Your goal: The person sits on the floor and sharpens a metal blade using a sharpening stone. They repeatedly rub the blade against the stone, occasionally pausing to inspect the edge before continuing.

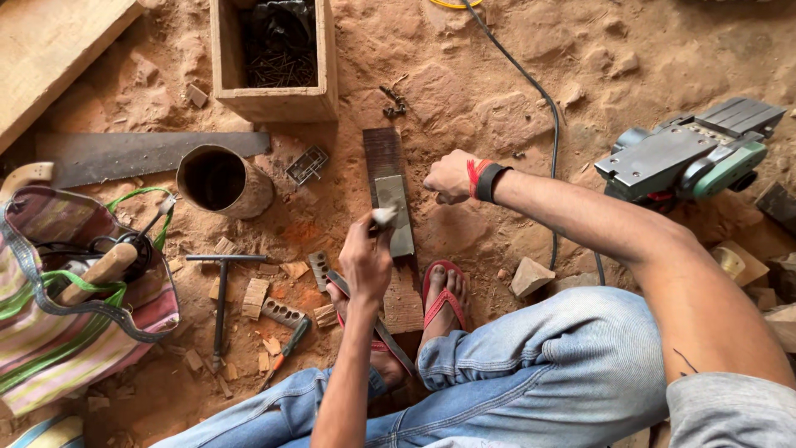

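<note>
A grey sharpening stone point(396, 217) lies on a dark wooden board point(383, 153) on the dirt floor in front of me. My left hand point(366, 253) grips a small pale tool point(384, 216) and presses its end against the stone's left side. My right hand point(450, 176), with a red and black wristband, hovers in a loose fist just right of the stone's far end and holds nothing that I can see. My feet in red sandals point(443, 299) rest on the board's near end.
An electric planer point(692, 155) with its black cable point(531, 83) sits right. A wooden box of nails point(275, 62), a handsaw point(141, 153), a rusty can point(222, 181), a striped tool bag point(75, 290), a T-handled tool point(222, 286) and wood scraps lie left.
</note>
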